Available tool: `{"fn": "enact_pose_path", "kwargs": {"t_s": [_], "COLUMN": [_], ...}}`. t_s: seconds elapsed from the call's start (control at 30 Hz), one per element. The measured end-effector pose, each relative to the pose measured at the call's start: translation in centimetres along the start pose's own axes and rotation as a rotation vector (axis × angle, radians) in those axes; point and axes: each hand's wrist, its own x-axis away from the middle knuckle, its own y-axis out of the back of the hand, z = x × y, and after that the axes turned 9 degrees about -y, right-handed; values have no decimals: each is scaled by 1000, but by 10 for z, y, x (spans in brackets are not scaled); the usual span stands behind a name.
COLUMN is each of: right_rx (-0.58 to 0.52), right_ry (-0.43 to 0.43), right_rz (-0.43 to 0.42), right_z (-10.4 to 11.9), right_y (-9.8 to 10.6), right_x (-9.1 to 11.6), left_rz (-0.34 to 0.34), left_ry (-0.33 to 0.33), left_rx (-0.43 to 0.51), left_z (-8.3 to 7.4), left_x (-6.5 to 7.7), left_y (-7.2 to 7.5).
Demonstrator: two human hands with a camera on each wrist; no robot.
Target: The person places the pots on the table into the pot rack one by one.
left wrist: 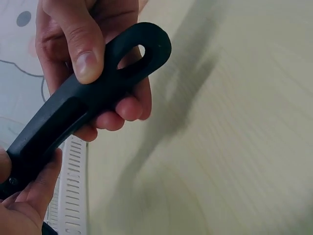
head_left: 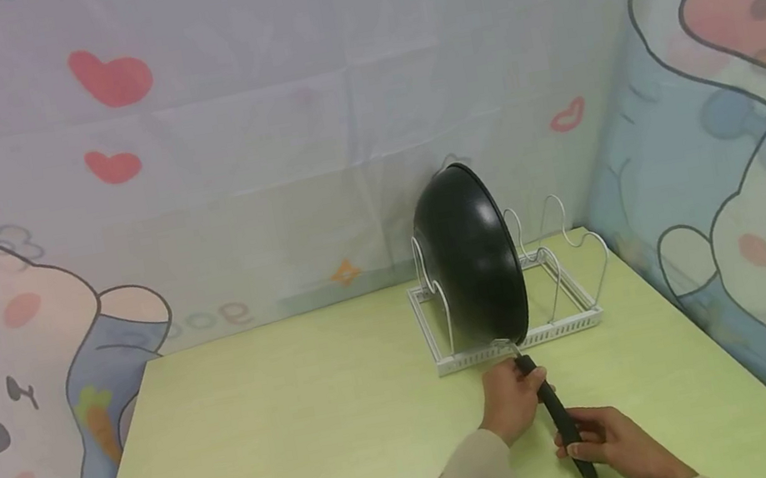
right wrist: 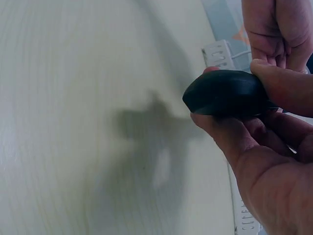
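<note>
A black wok (head_left: pixel 472 258) stands on its edge in a white wire rack (head_left: pixel 557 326), its rounded outside facing left. From its lower rim a black handle (head_left: pixel 558 412) points toward the front of the table. My left hand (head_left: pixel 511 402) grips the handle close to the pan. Farther down, my right hand (head_left: pixel 619 445) holds the handle near its end, thumb on one side and fingers on the other. In the left wrist view the looped handle end (left wrist: pixel 159 46) sticks out past the right hand (left wrist: pixel 88 54). The right wrist view shows the handle tip (right wrist: pixel 222 93) end-on.
The rack's curved wire dividers (head_left: pixel 595 258) rise to the right of the wok. It stands toward the back right of the pale yellow table (head_left: pixel 271 435). Cloth walls with cartoon prints (head_left: pixel 249 168) close off the back and sides.
</note>
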Motion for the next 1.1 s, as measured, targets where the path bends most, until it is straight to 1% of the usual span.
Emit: {"fn": "enact_pose_path", "kwargs": {"t_s": [0.07, 0.13, 0.23, 0.3, 0.37, 0.47, 0.57, 0.6, 0.7, 0.8, 0.93, 1.03, 1.1], "right_rx": [35, 98, 195, 228, 237, 246, 245, 247, 243, 250, 265, 273, 277], "right_ry": [-4, -25, -71, -94, -100, -124, -155, -164, -172, -168, -175, -178, -166], "right_rz": [-46, -131, -251, -292, -305, -322, -340, -346, -355, -366, -366, -360, -349], "right_z": [-4, -6, -3, 0, 1, -1, -5, -5, -6, -6, -8, -9, -10], "right_y": [-1, -3, -5, -6, -7, -8, -11, -11, -13, -13, -13, -12, -13], "right_x": [-1, -3, -4, -6, -7, -11, -15, -16, -18, -19, -20, -19, -18], "left_rz": [-4, -11, -20, -23, -22, -17, -21, -22, -32, -47, -51, -16, 20], "left_ry": [7, 14, 10, -2, -26, -43, -25, -10, -6, -17, -25, -57, -81], "left_rx": [-1, 15, 6, -1, -25, -49, -62, -60, -105, -180, -253, -276, -284], "left_z": [2, 4, 4, 4, 4, 7, 11, 12, 14, 15, 15, 15, 14], "left_x": [1, 3, 3, 2, 1, 0, 0, 0, -1, -1, 1, 7, 14], "left_y": [0, 0, 1, 2, 4, 6, 6, 6, 6, 6, 10, 18, 28]}}
